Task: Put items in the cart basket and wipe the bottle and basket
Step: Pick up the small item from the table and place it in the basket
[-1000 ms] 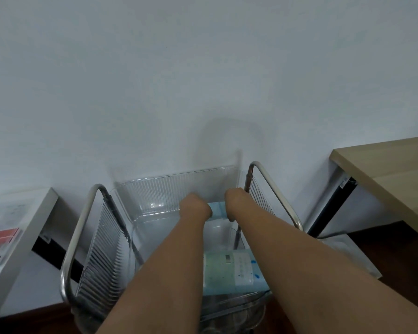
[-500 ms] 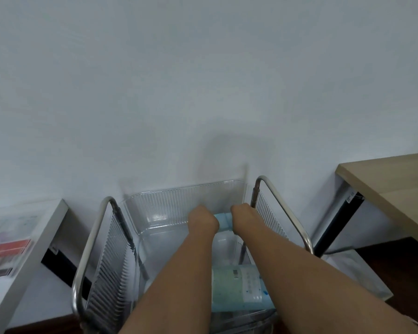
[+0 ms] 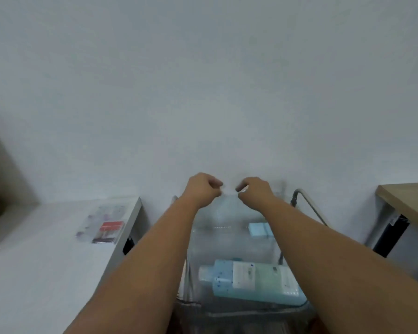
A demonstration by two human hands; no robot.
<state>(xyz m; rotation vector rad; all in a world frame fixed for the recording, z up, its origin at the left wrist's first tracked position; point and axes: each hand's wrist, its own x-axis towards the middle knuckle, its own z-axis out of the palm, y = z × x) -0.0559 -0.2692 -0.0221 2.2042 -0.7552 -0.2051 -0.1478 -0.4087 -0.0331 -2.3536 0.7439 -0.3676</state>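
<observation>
Basket (image 3: 234, 242) of clear plastic sits in the metal cart (image 3: 309, 208), between a white table (image 3: 46, 249) and a wooden table (image 3: 410, 203).
Inside it a blue bottle (image 3: 251, 280) lies on its side near the front; a small blue block (image 3: 260, 229) sits farther back. Left hand (image 3: 203, 189) and right hand (image 3: 256, 191) pinch the blurred far rim, each grip curled.

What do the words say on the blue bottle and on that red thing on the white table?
Nothing here can be read.
Bottle: its white label carries dark print, too blurred to read.
Red and white packet on the white table: a red band with marks, too small and blurred.
Light blue block in the clear basket: no text shows.
</observation>
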